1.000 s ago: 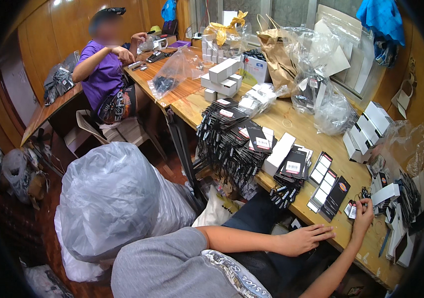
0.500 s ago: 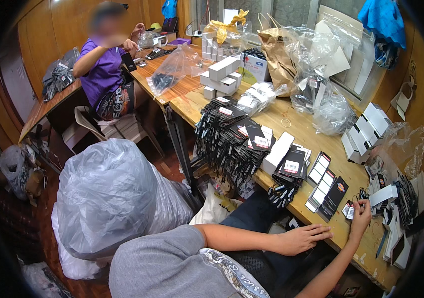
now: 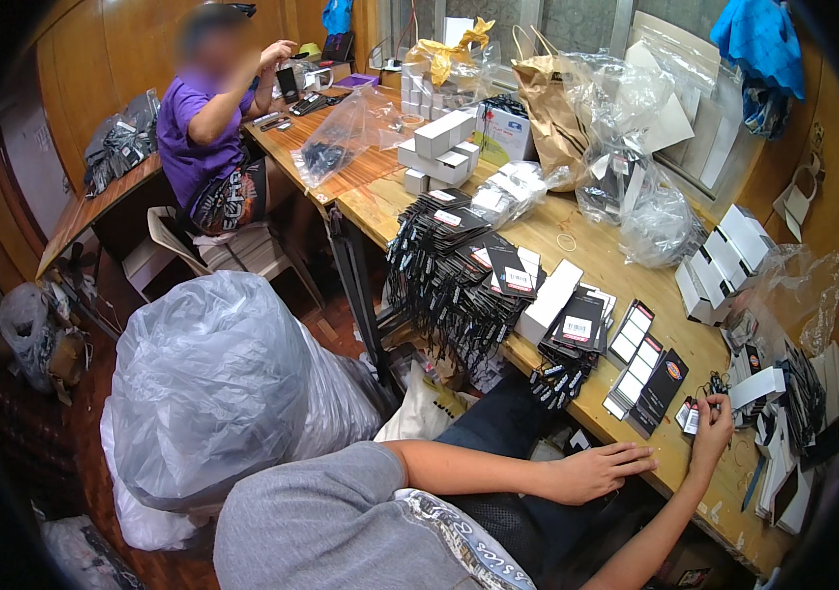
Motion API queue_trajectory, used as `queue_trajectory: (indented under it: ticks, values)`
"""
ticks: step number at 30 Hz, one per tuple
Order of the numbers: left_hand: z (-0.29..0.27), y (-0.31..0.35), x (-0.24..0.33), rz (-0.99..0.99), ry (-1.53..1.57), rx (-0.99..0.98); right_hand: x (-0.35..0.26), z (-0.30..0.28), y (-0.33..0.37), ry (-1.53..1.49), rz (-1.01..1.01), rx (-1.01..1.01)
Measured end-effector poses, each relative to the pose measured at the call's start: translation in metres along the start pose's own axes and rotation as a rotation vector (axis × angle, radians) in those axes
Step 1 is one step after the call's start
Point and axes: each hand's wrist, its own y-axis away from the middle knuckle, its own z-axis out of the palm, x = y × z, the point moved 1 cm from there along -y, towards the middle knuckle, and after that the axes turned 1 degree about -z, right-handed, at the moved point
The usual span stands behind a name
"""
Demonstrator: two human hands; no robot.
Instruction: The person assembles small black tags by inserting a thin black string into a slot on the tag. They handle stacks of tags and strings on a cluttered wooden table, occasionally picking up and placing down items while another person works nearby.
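My left hand (image 3: 601,473) lies flat with fingers stretched at the near edge of the wooden table (image 3: 600,226), holding nothing. Farther right, my right hand (image 3: 713,429) is closed in a pinch on the black strings (image 3: 717,384) of some small hang tags (image 3: 691,417). The exact grip is partly hidden by the fingers. Just left of these tags lie black hang tags (image 3: 661,390) with white-label ones (image 3: 628,378) beside them. More black tags (image 3: 578,321) are stacked farther left, their strings hanging over the table edge.
A big heap of black tags (image 3: 454,258) overhangs the table edge beside a long white box (image 3: 549,302). White boxes (image 3: 724,264) and loose tags (image 3: 805,393) crowd the right end. A large grey plastic bag (image 3: 213,383) stands at left. A co-worker in purple (image 3: 205,128) sits beyond.
My right hand has shifted slightly at the tag strings, still pinching; my left hand stays put. The co-worker's arms have moved right, and a black card now hangs from their hand.
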Motion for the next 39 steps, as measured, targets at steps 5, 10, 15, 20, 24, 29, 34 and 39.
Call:
queue_trajectory:
  ticks: [5, 10, 15, 20, 24, 29, 34, 39]
  values:
    - [0.002, 0.000, 0.000, 0.007, -0.024, 0.010, -0.003, 0.000, 0.000, -0.049, 0.011, -0.003]
    - [-0.006, -0.001, 0.001, 0.004, -0.013, -0.074, 0.002, 0.003, 0.000, -0.081, 0.008, 0.016]
    - [0.008, 0.001, -0.001, 0.011, -0.028, 0.039, 0.005, 0.003, 0.000, -0.059, 0.005, 0.005]
    - [0.001, 0.000, 0.000, 0.010, 0.000, -0.002, 0.001, 0.001, 0.000, -0.051, 0.000, 0.007]
    - [0.003, 0.000, 0.000, 0.017, -0.019, 0.013, 0.002, 0.002, 0.001, -0.049, 0.011, 0.014]
    - [-0.001, 0.000, 0.000, 0.008, -0.017, -0.025, -0.003, 0.001, 0.000, -0.042, -0.005, 0.015]
    - [0.006, 0.001, -0.001, 0.012, -0.005, 0.061, 0.000, -0.001, 0.000, 0.002, 0.012, 0.006]
    - [0.008, 0.000, 0.000, -0.004, -0.002, 0.041, 0.002, 0.000, 0.000, 0.013, 0.019, -0.016]
